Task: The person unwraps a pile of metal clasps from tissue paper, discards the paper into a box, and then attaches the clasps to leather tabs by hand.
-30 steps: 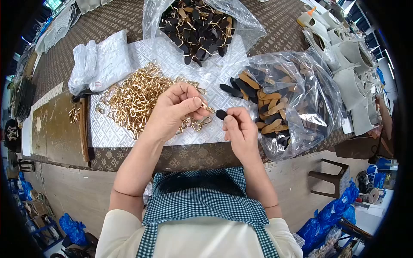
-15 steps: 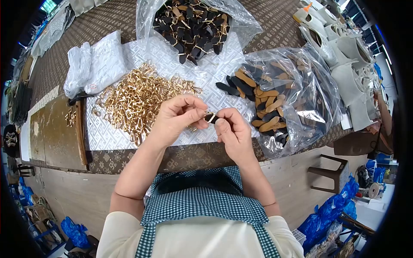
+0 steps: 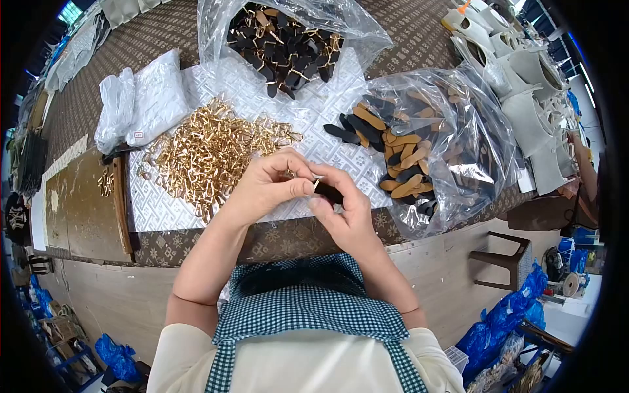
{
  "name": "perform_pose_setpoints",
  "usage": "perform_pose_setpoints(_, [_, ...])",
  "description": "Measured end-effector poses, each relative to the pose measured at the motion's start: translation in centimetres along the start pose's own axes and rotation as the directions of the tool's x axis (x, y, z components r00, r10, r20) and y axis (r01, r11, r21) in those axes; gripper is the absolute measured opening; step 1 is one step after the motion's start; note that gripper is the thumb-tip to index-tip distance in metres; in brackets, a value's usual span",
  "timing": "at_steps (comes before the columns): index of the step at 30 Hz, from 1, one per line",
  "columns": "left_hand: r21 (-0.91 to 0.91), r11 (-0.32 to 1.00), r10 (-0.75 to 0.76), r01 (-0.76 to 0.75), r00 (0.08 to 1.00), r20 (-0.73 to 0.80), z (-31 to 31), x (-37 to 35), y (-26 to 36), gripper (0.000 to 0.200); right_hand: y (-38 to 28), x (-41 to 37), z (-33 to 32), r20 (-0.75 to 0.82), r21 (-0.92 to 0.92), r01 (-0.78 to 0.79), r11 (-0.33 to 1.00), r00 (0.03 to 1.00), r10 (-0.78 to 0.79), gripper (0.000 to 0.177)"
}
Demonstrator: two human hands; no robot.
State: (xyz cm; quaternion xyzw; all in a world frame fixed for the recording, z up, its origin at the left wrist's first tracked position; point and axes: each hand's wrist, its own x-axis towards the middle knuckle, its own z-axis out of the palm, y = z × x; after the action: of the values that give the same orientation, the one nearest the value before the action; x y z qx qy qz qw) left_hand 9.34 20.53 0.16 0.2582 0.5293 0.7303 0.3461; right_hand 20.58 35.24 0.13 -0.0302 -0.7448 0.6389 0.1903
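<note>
Left hand [image 3: 272, 185] pinches a mostly hidden gold clasp [image 3: 316, 184] — right hand [image 3: 348, 208] grips a black strap [image 3: 329, 192]

Wearer's two hands [image 3: 274, 185] [image 3: 348, 211], one held strap [image 3: 329, 192]

This is a workshop, shown by the heaped gold-coloured clasps [image 3: 203, 150], bagged strap pieces [image 3: 413, 157] and broad worktable [image 3: 160, 33].

Dark brown stool [image 3: 518, 263] on pale plank floor [image 3: 429, 272]
</note>
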Motion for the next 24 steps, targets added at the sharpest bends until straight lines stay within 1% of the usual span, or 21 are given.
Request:
perform_pose_setpoints(1, [-0.008,1.000,0.005,-0.005,1.000,0.012,-0.1,0.1,-0.1,0.014,0.0,0.0,0.0,0.013,-0.043,0.047,0.998,0.999,-0.047,0.035])
perform_pose_setpoints(2, [-0.015,1.000,0.008,-0.008,1.000,0.025,-0.1,0.2,-0.1,0.013,-0.2,-0.1,-0.3,0.026,-0.087,-0.046,0.995,0.999,0.048,0.040])
perform_pose_setpoints(5, [0.041,0.999,0.003,-0.002,1.000,-0.014,0.3,0.0,-0.1,0.011,0.3,-0.3,0.2,-0.079,-0.123,-0.036,0.992,0.996,0.026,0.036])
perform_pose_setpoints(8, [0.322,0.941,0.120,-0.098,0.992,-0.047,0.5,-0.1,-0.2,0.010,0.4,-0.1,0.1,-0.076,-0.221,0.057,0.974,0.994,-0.075,0.028])
perform_pose_setpoints(11, [0.229,0.972,-0.022,0.041,0.996,-0.087,1.7,-0.5,0.8,0.011,-0.3,0.0,-0.1,-0.068,-0.325,0.055,0.944,0.994,-0.081,0.024])
perform_pose_setpoints(14, [0.199,0.980,0.022,-0.001,0.995,-0.102,1.5,-0.5,0.2,0.011,-0.6,0.1,0.2,-0.061,-0.348,0.066,0.935,0.994,-0.093,0.022])
perform_pose_setpoints(17, [0.186,0.983,0.042,-0.015,0.989,-0.143,1.5,-0.5,0.2,0.012,-0.1,0.7,0.4,-0.074,-0.343,0.173,0.923,0.975,-0.210,0.024])
perform_pose_setpoints(20, [0.141,0.990,0.043,-0.019,0.985,-0.169,1.3,-0.4,-0.1,0.012,-0.6,0.4,0.2,-0.078,-0.377,0.045,0.925,0.994,-0.080,0.025])
perform_pose_setpoints(23, [0.197,0.980,0.053,-0.023,0.987,-0.149,1.0,-0.2,-0.3,0.013,-0.4,0.3,0.3,-0.069,-0.366,0.020,0.931,0.996,-0.049,0.029])
perform_pose_setpoints(24, [0.144,0.989,0.009,0.016,0.986,-0.169,0.9,-0.1,-0.1,0.012,-0.2,0.4,0.2,-0.044,-0.372,0.059,0.926,0.996,-0.081,0.034])
